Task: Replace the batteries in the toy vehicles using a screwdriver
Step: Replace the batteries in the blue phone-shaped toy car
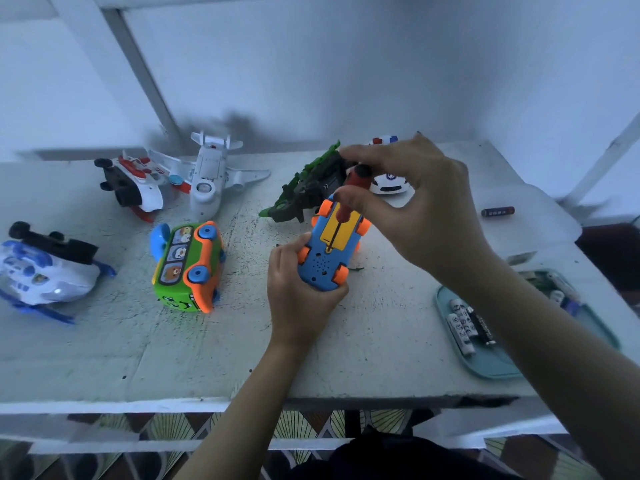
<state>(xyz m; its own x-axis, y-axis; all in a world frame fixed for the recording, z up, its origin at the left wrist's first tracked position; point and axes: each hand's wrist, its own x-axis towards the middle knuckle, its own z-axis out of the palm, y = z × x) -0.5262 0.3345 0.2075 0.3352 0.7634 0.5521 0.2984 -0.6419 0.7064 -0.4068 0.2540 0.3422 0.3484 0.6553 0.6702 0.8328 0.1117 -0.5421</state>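
My left hand (298,289) grips a small blue toy car (329,258) with orange wheels, turned belly up, above the middle of the white table (173,348). Its yellow battery cover (337,230) faces me. My right hand (415,199) pinches the red and black handle of a screwdriver (349,192). The thin shaft runs down to the near edge of the yellow cover, by the speaker holes.
A green and orange toy bus (188,266) lies left of the car. A white plane (207,174), red-white helicopter (135,183), blue-white helicopter (45,268), green vehicle (308,188) and police car (389,183) lie around. A teal tray (485,362) holds several batteries; one battery (497,212) lies loose.
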